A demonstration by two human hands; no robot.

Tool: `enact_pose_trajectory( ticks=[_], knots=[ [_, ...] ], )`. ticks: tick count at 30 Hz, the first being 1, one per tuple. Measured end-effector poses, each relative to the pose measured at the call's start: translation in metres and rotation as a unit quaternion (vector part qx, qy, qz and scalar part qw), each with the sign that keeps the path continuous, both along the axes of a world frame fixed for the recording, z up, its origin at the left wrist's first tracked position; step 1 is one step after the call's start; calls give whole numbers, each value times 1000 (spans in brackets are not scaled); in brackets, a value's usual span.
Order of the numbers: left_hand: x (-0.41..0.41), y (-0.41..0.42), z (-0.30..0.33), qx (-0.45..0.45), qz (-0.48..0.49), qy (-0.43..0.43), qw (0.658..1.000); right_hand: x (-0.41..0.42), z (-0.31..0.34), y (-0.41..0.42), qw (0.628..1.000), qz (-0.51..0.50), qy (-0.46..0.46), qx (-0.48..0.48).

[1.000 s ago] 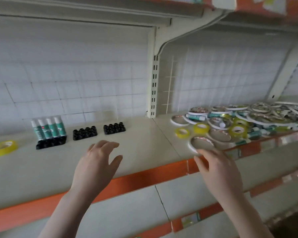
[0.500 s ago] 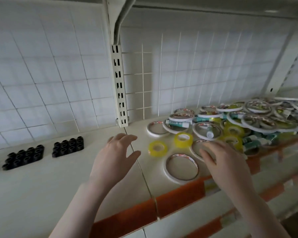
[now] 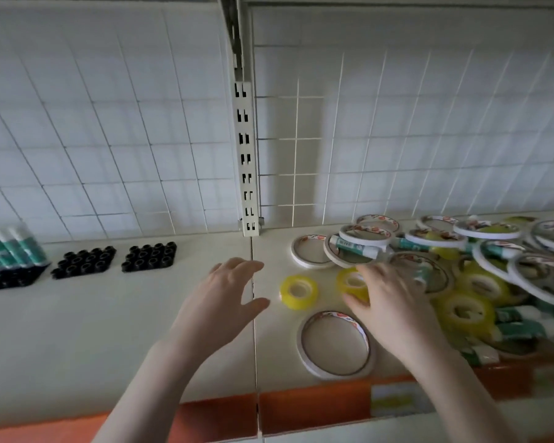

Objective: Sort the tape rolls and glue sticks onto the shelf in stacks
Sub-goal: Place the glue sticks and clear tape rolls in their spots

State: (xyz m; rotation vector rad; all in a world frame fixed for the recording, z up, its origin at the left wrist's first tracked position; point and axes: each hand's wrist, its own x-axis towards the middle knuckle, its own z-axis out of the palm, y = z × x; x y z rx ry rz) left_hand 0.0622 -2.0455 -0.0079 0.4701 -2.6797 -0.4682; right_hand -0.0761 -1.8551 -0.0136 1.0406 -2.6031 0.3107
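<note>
Your right hand (image 3: 394,310) sits right of centre, its thumb and fingers curling round a small yellow tape roll (image 3: 352,282) on the shelf (image 3: 77,340). Your left hand (image 3: 218,302) hovers at centre with fingers spread and loose, holding nothing. Between the two hands a second yellow tape roll (image 3: 298,291) lies flat, and below it a large white tape ring (image 3: 335,344) rests near the orange shelf edge (image 3: 314,407). At right, a jumbled pile (image 3: 480,263) of tape rings, yellow rolls and green glue sticks covers the shelf. At far left, a black holder tray (image 3: 4,278) carries upright glue sticks (image 3: 10,247); two more black trays (image 3: 84,262) beside it show open sockets.
</note>
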Motion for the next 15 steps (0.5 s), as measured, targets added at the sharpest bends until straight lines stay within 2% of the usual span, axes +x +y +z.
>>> enact_pose_trajectory(
  ticks=[8, 15],
  knots=[
    [1, 12, -1, 0, 32, 0, 999, -13, -2, -11, 999, 5, -30, 21],
    [-12, 15, 0, -3, 17, -16, 1000, -15, 5, 0, 997, 3, -69, -33]
  ],
)
